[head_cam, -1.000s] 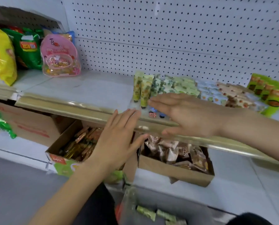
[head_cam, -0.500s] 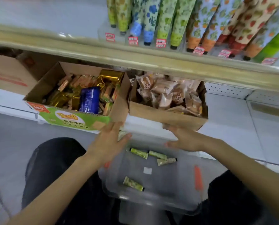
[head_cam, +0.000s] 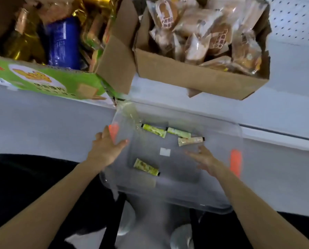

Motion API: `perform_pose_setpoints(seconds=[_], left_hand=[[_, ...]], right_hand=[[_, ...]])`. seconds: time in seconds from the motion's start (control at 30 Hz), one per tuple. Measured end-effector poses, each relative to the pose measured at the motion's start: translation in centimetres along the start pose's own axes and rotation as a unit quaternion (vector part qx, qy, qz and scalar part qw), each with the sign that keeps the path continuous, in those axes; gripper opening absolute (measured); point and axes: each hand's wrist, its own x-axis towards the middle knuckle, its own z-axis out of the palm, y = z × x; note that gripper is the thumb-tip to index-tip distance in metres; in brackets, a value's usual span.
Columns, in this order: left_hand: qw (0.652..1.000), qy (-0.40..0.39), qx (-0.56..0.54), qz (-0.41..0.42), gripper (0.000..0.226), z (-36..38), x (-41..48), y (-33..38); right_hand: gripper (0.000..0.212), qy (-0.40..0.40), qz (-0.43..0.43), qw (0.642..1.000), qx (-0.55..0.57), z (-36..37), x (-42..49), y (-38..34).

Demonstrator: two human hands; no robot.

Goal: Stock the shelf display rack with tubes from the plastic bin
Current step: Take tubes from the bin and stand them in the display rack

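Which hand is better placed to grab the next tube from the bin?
Right. The right hand reaches into the bin with open fingers, just short of the cream tube. The left hand rests at the bin's left rim, farther from any tube.

One camera, worn on the person's head, looked steeply down from close above the plastic bin; cardboard boxes on the low shelf filled its upper edge.

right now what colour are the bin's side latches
Orange-red; the right latch shows it best, head view.
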Motion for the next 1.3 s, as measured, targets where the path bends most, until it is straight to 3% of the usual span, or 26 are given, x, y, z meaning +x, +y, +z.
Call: perform_pose_setpoints(seconds=[0.2,0.3,0.47,0.77,0.93,1.07,1.3], left_hand=[[0.991,0.070,-0.102,0.060,0.075,2.7,1.0,-2.4],[0.982,0.108,-0.121,0.093,0.071,3.4,0.9,-3.2],[0.973,0.105,-0.187,0.088,0.072,3.6,1.3,-3.6],[0.971,0.113,-0.185,0.100,0.071,3.9,1.6,-3.9],[0.967,0.117,-0.193,0.116,0.072,4.0,1.6,-4.1],[0.966,0.115,-0.199,0.117,0.072,4.1,1.7,-4.2],[0.967,0.115,-0.199,0.114,0.068,4.2,1.9,-4.3]], right_hand=[[0.069,0.049,0.068,0.977,0.197,1.1,5.1,2.7],[0.070,0.077,0.056,0.956,0.276,0.8,7.2,2.7],[0.063,0.078,0.033,0.923,0.375,1.4,9.6,0.9],[0.044,0.036,-0.016,0.894,0.446,7.3,11.2,-0.2],[0.041,0.038,0.020,0.860,0.509,8.5,11.3,-0.5],[0.009,0.008,0.046,0.843,0.536,9.2,11.1,-1.2],[0.031,-0.004,0.042,0.844,0.535,11.0,11.4,-2.6]])
